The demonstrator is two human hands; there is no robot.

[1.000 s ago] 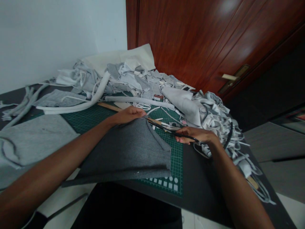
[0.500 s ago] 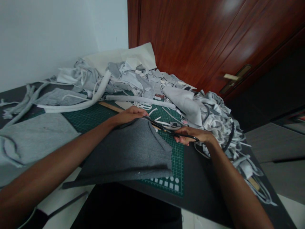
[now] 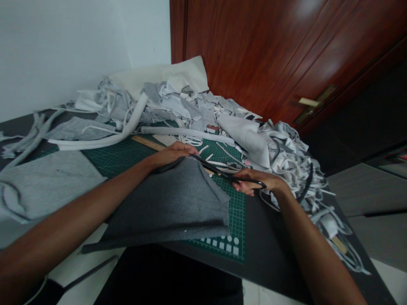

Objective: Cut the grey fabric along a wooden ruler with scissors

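A dark grey piece of fabric (image 3: 178, 199) hangs over the near edge of the table, its upper corner pinched in my left hand (image 3: 176, 153). My right hand (image 3: 251, 180) grips the handles of black scissors (image 3: 219, 170). The blades point left and lie at the fabric's upper edge, close to my left fingertips. Whether the blade tips are parted is hard to make out. Beneath the fabric lies a green cutting mat (image 3: 237, 212) with a white grid.
Grey and white fabric scraps (image 3: 181, 106) are heaped along the back and right (image 3: 289, 165). A wooden ruler (image 3: 148, 142) lies behind my left hand. Light grey fabric (image 3: 47, 178) covers the left side. A wooden door (image 3: 241, 51) stands behind the table.
The scissor blades look nearer together and sit slightly further left at the fabric edge. Both hands stay almost in place, and the fabric hardly shifts.
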